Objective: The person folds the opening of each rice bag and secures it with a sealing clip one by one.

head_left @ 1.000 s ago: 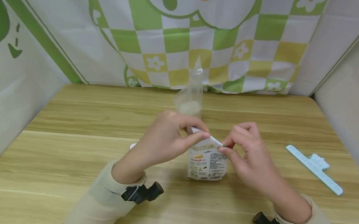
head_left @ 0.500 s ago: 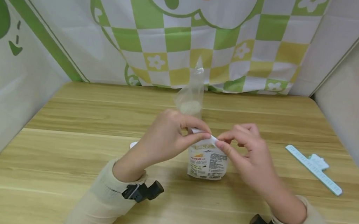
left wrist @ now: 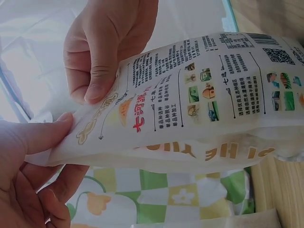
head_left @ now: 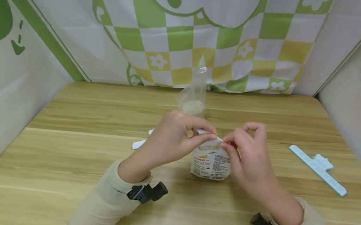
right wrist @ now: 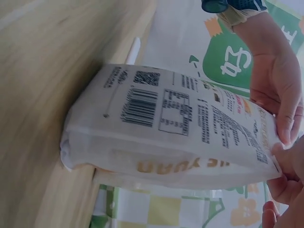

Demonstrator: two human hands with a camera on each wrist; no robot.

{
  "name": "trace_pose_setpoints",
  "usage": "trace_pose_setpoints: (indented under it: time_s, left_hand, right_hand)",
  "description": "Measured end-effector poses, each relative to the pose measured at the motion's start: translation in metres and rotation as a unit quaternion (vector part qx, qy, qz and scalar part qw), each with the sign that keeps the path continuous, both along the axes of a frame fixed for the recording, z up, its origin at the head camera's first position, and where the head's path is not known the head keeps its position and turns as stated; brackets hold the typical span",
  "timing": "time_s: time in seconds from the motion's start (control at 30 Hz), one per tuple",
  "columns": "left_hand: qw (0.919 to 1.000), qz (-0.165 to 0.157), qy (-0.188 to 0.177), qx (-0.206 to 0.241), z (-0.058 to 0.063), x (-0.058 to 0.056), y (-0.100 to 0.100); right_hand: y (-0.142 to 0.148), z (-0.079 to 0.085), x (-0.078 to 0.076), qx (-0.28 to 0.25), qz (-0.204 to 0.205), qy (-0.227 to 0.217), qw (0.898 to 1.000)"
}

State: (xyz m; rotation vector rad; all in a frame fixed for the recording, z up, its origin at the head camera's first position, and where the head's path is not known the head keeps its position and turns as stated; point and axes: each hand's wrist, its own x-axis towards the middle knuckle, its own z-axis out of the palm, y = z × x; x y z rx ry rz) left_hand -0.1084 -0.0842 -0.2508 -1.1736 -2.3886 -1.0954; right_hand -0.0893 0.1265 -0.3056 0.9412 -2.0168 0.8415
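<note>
A white printed paper-like bag (head_left: 210,166) stands upright on the table, its top edge folded over. My left hand (head_left: 176,138) pinches that edge at its left part between thumb and fingers. At the right part of the same edge, my right hand (head_left: 251,158) pinches with thumb and index finger. The left wrist view shows the bag's printed face (left wrist: 190,95) with both thumbs on top of it near the edge. In the right wrist view, the bag's barcode side (right wrist: 142,107) and base rest at the wooden table.
Behind the printed bag stands a clear plastic bag (head_left: 194,104) with pale contents. A light blue sealing clip (head_left: 319,169) lies to the right. Partly hidden behind my left hand is a white flat object (head_left: 139,144). A checkered cloth (head_left: 205,36) hangs behind the table.
My right fingertips have shifted a little inward along the bag's top edge from its right corner. The left hand keeps its pinch. More of the white object shows behind it.
</note>
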Motion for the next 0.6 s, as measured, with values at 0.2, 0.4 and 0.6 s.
trace_pose_setpoints:
  time_s: [0.2,0.4,0.6]
  left_hand:
    - [0.9997,0.02,-0.012,0.005,0.0001,-0.0006,0.0004]
    - [0.9991,0.034,-0.024,0.001,-0.0007,0.0017,0.0032]
    - [0.9991,0.018,-0.037,-0.009,-0.0003,0.0011,0.0045]
  right_hand:
    - [0.0065,0.0059,0.0008,0.024,0.0,-0.024,0.999]
    - [0.0069,0.0089,0.0043,0.01,-0.005,-0.062,0.998]
    - [0.0072,0.0083,0.0053,0.007,-0.01,-0.067,0.998]
